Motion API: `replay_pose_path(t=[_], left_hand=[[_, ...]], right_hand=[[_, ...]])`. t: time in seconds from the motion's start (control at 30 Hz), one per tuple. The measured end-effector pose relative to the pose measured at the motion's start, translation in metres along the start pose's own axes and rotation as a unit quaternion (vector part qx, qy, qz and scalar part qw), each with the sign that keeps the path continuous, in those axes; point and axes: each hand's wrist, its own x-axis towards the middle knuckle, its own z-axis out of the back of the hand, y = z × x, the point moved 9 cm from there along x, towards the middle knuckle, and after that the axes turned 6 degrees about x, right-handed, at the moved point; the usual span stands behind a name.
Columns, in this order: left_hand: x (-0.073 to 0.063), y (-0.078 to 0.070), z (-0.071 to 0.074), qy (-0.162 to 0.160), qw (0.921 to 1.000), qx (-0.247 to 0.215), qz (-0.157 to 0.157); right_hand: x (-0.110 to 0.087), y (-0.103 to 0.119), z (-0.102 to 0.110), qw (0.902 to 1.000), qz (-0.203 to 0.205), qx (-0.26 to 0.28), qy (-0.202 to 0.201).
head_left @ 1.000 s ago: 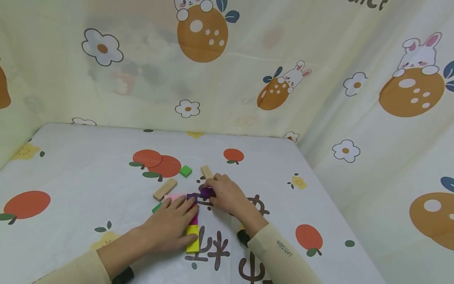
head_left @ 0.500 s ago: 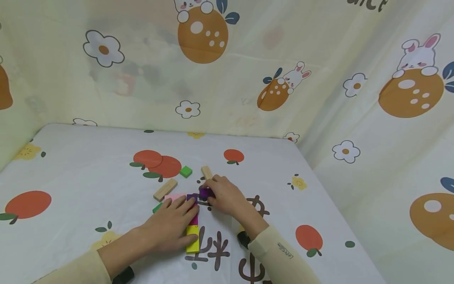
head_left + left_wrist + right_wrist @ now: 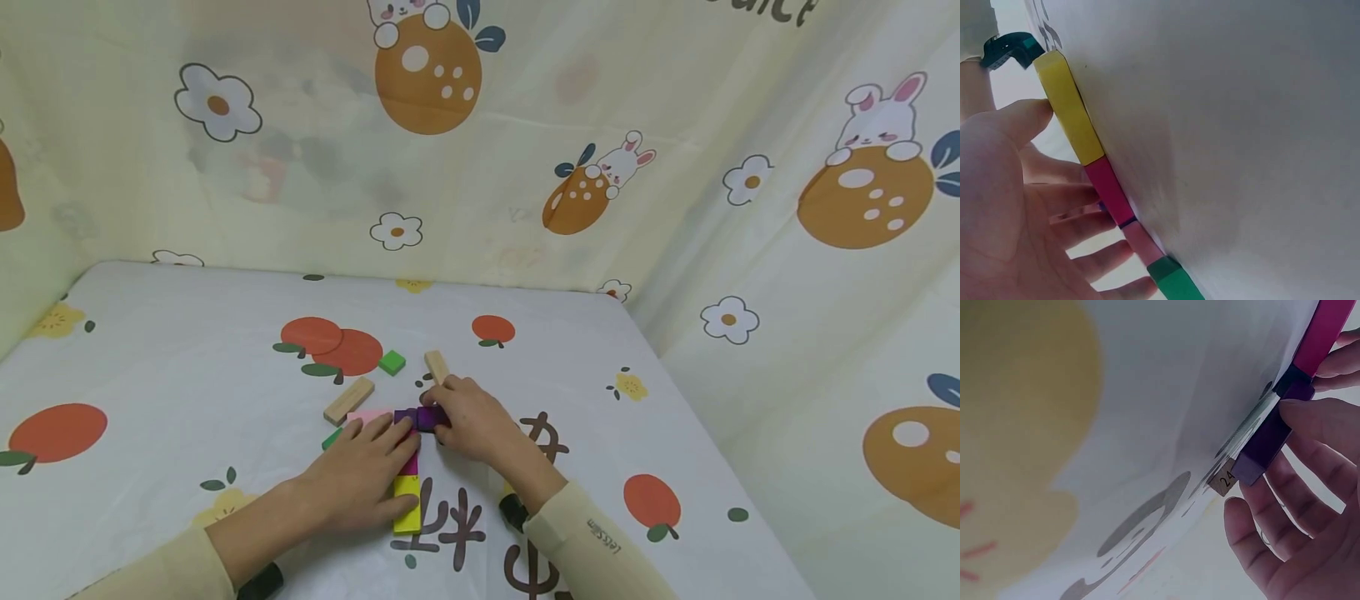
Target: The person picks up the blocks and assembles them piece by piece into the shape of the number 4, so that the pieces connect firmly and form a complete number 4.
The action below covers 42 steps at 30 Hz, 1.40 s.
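In the head view my left hand (image 3: 348, 475) lies over a row of coloured wooden blocks, fingers fairly straight. Its fingertips touch the pink block (image 3: 369, 415) and the small dark purple block (image 3: 405, 414). Its thumb rests on the yellow block (image 3: 407, 485), which lines up with a magenta block (image 3: 410, 465). A green block (image 3: 1177, 281) adjoins the pink one in the left wrist view. My right hand (image 3: 476, 421) pinches a longer purple block (image 3: 1266, 444) between thumb and fingers. That block's end meets the dark purple corner block.
A plain wooden block (image 3: 349, 400) lies left of the row, beyond the left fingers. Another plain block (image 3: 437, 367) lies just past the right hand; a block marked 24 (image 3: 1222, 479) shows in the right wrist view. A loose green block (image 3: 392, 362) sits farther back.
My right hand has moved slightly nearer and brought the purple block to the dark purple corner block, closing the gap between them. The left hand has stayed in place.
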Motion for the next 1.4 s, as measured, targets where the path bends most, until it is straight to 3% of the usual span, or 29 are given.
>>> replay_pose_path(t=[0.7, 1.03, 1.23, 1.4], left_hand=[[0.001, -0.001, 0.001, 0.005, 1.0, 0.003, 0.001], [0.001, -0.001, 0.0, 0.004, 1.0, -0.008, -0.003], [0.002, 0.002, 0.006, -0.019, 0.9995, -0.027, -0.001], [0.005, 0.015, 0.022, -0.08, 0.9966, 0.001, 0.02]], right_hand=[[0.002, 0.005, -0.002, 0.9995, 0.026, -0.017, -0.004], [-0.005, 0.004, 0.0, 0.9998, 0.013, -0.013, -0.011], [-0.019, 0.007, 0.008, 0.9998, 0.01, 0.009, -0.017], [-0.029, 0.01, 0.003, 0.9994, 0.017, 0.023, 0.017]])
